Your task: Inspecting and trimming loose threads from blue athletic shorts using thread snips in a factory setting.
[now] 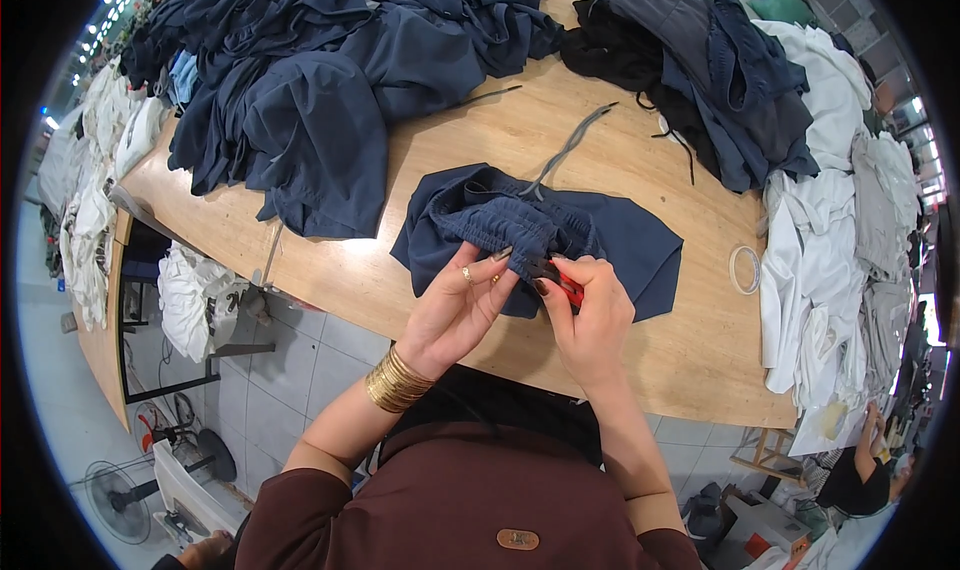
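Observation:
A navy garment [637, 255], seemingly shorts with a gathered elastic waistband [490, 222], lies bunched on the wooden table in front of me. A grey drawcord [567, 152] runs from the waistband toward the far side and ends in dark tips. My left hand [452, 305] pinches the near edge of the waistband between thumb and fingers. Closed around red-handled thread snips [572, 289], my right hand [590, 320] keeps their dark blades against the fabric beside the left fingertips. The blade tips are partly hidden by the cloth and fingers.
Navy garments [310, 120] are heaped on the far left of the wooden table [690, 370]. Dark clothes [700, 60] and white garments [810, 220] lie along the right. A tape roll [744, 270] rests near them. A fan [118, 500] stands at lower left; another person [860, 475] is at lower right.

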A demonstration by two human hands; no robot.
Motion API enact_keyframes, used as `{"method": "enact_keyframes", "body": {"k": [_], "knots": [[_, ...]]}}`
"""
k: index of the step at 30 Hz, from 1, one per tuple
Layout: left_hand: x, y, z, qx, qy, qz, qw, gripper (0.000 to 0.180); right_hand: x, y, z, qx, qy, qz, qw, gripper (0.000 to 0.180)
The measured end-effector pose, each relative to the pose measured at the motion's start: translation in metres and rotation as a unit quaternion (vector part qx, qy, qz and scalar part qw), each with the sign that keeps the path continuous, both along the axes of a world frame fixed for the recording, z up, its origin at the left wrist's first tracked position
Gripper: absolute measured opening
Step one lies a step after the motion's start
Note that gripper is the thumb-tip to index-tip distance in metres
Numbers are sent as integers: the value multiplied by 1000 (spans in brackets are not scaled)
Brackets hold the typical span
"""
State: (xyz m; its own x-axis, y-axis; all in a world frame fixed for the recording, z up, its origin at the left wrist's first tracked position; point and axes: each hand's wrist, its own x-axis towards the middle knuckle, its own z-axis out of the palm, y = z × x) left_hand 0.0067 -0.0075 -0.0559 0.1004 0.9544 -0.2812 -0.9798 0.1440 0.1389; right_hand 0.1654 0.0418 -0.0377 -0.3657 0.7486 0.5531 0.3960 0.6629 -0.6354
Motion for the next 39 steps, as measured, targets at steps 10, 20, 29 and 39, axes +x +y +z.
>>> {"method": "enact_keyframes", "body": {"k": [10,20,29,39], "knots": [[2,0,0,4,-3,2,1000,27,-1,0,1,12,1,-10,1000,23],[-1,0,-3,7,-3,3,1000,29,9,25,-4,-343,152,53,926,44],[-9,0,-16,-4,-69,-21,997,22,6,57,-11,-473,79,197,855,18],[-9,2,15,16,272,-7,962,25,-1,38,8,-51,61,69,994,24]]}}
